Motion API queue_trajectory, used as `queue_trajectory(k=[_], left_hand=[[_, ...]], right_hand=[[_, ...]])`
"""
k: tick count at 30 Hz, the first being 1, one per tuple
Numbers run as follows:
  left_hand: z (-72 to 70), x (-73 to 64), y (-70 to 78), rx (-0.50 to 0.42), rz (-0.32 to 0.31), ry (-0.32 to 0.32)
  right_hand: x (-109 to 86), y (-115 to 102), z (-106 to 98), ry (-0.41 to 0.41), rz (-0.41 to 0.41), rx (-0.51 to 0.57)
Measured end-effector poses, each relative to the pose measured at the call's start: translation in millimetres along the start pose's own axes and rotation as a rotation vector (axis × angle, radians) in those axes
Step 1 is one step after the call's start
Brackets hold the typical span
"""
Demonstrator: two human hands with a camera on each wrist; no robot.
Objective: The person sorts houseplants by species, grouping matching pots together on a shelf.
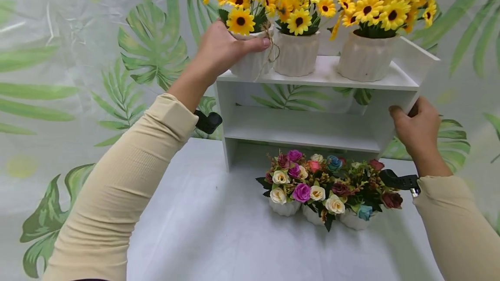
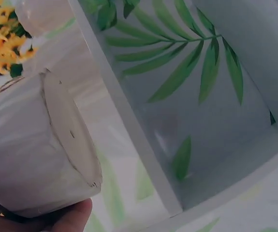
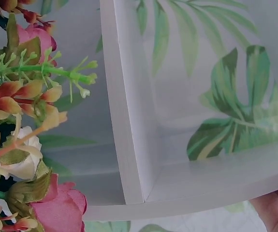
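Note:
My left hand [image 1: 230,51] grips a white pot [image 1: 250,65] of yellow sunflowers, thumb across its front near the rim, where a twine bow hangs. In the left wrist view that pot [image 2: 22,150] shows its underside, apart from the shelf's top board. Two more sunflower pots stand on the top board, one in the middle [image 1: 297,55] and one toward the right [image 1: 364,60]. At the right side panel of the white shelf unit [image 1: 297,127], my right hand [image 1: 419,127] holds the panel's edge, thumb in front; its other fingers are mostly hidden behind.
Three white pots with mixed artificial roses [image 1: 312,192] stand close together on the white tabletop [image 1: 218,229], before the shelf's lower right. Behind everything hangs a backdrop [image 1: 90,55] printed with green leaves. A raised end panel [image 1: 416,53] rises at the shelf's right.

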State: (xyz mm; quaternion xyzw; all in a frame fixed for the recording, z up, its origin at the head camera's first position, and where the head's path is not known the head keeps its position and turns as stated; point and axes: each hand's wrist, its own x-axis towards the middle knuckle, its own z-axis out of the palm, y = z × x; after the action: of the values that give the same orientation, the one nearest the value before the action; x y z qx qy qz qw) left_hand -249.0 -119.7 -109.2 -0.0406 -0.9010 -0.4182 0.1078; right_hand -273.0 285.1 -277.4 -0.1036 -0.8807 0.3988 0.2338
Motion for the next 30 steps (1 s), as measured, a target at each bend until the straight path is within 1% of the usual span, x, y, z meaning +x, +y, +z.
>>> queue_trajectory(k=[2,4,7,12,15,17,20,23,27,30], left_hand=[[3.0,4.8,0.1,-0.038,-0.032,0.01],[6.9,9.6,-1.2,-0.063,-0.058,0.036],[12.3,15.9,-3.9,-0.097,-0.073,0.074],[19.5,24.3,-4.0,-0.149,-0.12,0.102],[23.6,28.4,-2.0,-0.132,-0.161,0.108],[26.7,31.4,-1.3,-0.106,-0.171,0.12],[31.4,36.4,-1.9,-0.071,-0.169,0.152],[34.6,40.9,-3.1,-0.062,-0.171,0.184],[35.8,45.1,-4.3,-0.071,-0.18,0.201],[36.0,47.0,-4.4,-0.07,-0.185,0.21]], right_hand=[[0.0,0,-1,-0.003,0.004,0.002],[0.3,0,-1,-0.006,0.004,0.004],[1.2,1,-1,-0.001,0.003,-0.004],[2.4,1,-3,0.006,0.002,-0.008],[2.5,1,-3,0.001,0.003,-0.003],[2.3,2,-3,-0.003,0.005,0.004],[1.7,2,-3,-0.003,0.005,0.017],[1.0,2,-3,0.002,-0.001,0.016],[0.8,1,-2,0.01,-0.006,-0.003],[0.9,1,-1,0.007,-0.011,0.005]])
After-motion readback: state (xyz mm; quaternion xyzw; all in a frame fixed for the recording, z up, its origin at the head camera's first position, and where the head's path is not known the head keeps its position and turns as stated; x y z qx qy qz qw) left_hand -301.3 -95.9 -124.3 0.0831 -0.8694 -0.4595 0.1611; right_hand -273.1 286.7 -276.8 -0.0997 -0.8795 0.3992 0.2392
